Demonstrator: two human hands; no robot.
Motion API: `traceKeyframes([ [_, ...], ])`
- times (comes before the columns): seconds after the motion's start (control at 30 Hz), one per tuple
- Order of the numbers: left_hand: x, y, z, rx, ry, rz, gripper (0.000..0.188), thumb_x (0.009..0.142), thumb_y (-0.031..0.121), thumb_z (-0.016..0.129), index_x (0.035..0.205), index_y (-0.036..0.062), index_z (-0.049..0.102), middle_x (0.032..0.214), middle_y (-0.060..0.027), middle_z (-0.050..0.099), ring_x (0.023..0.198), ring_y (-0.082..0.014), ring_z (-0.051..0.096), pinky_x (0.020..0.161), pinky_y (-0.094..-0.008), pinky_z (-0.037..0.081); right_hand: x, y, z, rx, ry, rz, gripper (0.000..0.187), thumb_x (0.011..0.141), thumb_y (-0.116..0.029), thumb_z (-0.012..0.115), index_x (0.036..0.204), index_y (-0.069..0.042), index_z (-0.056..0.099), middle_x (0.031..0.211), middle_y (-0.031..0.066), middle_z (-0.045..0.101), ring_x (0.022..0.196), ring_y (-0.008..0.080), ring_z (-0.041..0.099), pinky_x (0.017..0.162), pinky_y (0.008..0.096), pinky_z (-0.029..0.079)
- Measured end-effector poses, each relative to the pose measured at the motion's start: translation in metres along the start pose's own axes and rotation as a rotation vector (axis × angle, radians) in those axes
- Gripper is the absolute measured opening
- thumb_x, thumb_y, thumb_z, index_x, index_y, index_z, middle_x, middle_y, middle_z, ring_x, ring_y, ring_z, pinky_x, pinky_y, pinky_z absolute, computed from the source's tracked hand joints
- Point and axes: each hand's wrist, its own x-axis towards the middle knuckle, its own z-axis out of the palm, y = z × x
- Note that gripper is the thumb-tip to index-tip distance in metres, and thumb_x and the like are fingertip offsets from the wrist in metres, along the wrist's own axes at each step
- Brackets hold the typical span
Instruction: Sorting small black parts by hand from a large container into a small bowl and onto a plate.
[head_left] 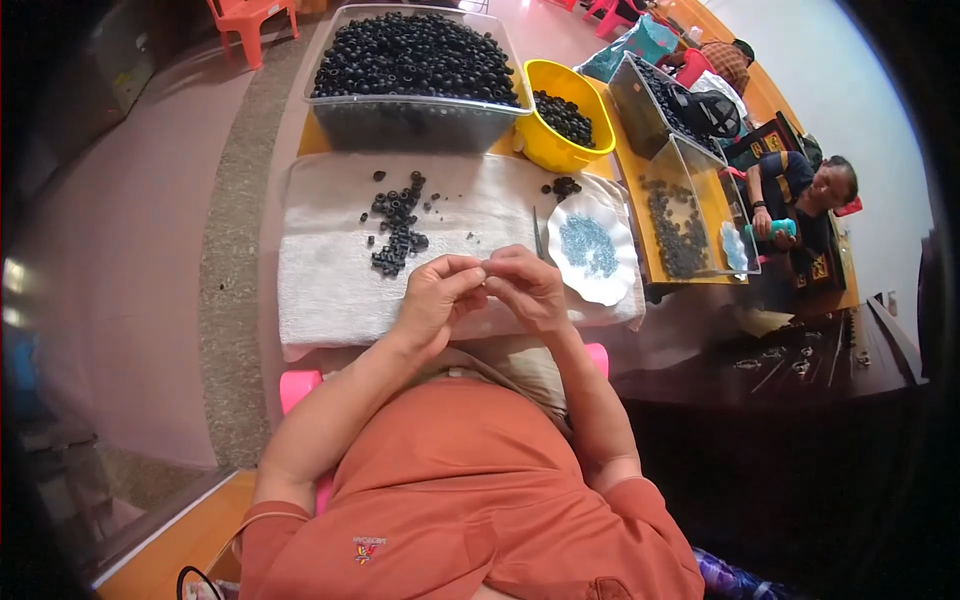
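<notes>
My left hand [437,297] and my right hand [533,290] meet fingertip to fingertip over the near part of the white cloth [325,270]. Both are closed in a pinch; whatever sits between the fingers is too small and covered to make out. Beyond my left hand lies a loose heap of small black ring-like parts [398,215]. Right of my right hand rests a white scalloped plate [622,285] holding many tiny light-blue pieces [588,246]. A slim pointed metal tool [541,238] lies against the plate's left side.
Behind the cloth stand a clear bin [415,118] full of black parts and a yellow basin [565,155] holding more. Several black parts [563,188] lie behind the plate. At right are clear bins [700,255] and a seated person [795,195] holding a teal object.
</notes>
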Motion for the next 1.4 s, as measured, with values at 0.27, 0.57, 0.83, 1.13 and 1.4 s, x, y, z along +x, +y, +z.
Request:
traceKeyframes([
  [0.27, 0.004, -0.002, -0.002, -0.059, -0.013, -0.05, 0.008, 0.09, 0.009, 0.067, 0.098, 0.0072, 0.064, 0.087, -0.003, 0.068, 0.077, -0.0117, 0.066, 0.071, -0.0252, 0.055, -0.003, 0.004, 0.006, -0.036, 0.113, 0.064, 0.011, 0.089, 0.003, 0.064, 0.1, 0.002, 0.065, 0.098, 0.0081, 0.059, 0.086, 0.0123, 0.061, 0.07, 0.0221, 0.051],
  [0.57, 0.006, -0.004, 0.001, -0.044, -0.04, -0.037, 0.012, 0.091, 0.008, 0.066, 0.101, 0.0024, 0.064, 0.093, -0.007, 0.068, 0.083, -0.0147, 0.067, 0.081, -0.03, 0.058, -0.006, 0.001, -0.003, 0.042, 0.098, 0.129, 0.007, 0.091, 0.004, 0.06, 0.097, 0.003, 0.064, 0.092, 0.0063, 0.06, 0.081, 0.0126, 0.064, 0.069, 0.0233, 0.052],
  [0.83, 0.002, 0.001, 0.004, 0.117, -0.079, -0.008, 0.013, 0.092, 0.007, 0.065, 0.103, 0.0001, 0.063, 0.094, -0.0073, 0.068, 0.082, -0.0133, 0.066, 0.077, -0.0262, 0.057, -0.006, -0.001, -0.012, -0.012, 0.046, 0.184, 0.006, 0.092, -0.003, 0.062, 0.092, 0.003, 0.065, 0.087, 0.0029, 0.06, 0.077, 0.008, 0.056, 0.068, 0.0211, 0.045],
  [1.13, 0.004, -0.003, 0.001, 0.039, -0.05, -0.05, 0.01, 0.091, 0.007, 0.066, 0.099, 0.0015, 0.064, 0.093, -0.0068, 0.067, 0.082, -0.0134, 0.066, 0.076, -0.0264, 0.057, -0.005, -0.004, -0.011, -0.022, 0.024, 0.187, 0.006, 0.09, -0.001, 0.064, 0.091, 0.003, 0.067, 0.087, 0.0046, 0.063, 0.079, 0.0102, 0.058, 0.07, 0.0227, 0.047],
  [1.4, 0.006, -0.004, -0.003, 0.044, -0.032, -0.068, 0.013, 0.091, 0.006, 0.065, 0.103, 0.0013, 0.063, 0.096, -0.0065, 0.067, 0.085, -0.0138, 0.066, 0.079, -0.0274, 0.058, -0.007, 0.007, -0.005, -0.092, 0.095, 0.083, 0.006, 0.088, 0.001, 0.064, 0.093, 0.004, 0.067, 0.084, 0.0052, 0.063, 0.078, 0.0116, 0.057, 0.069, 0.023, 0.045],
])
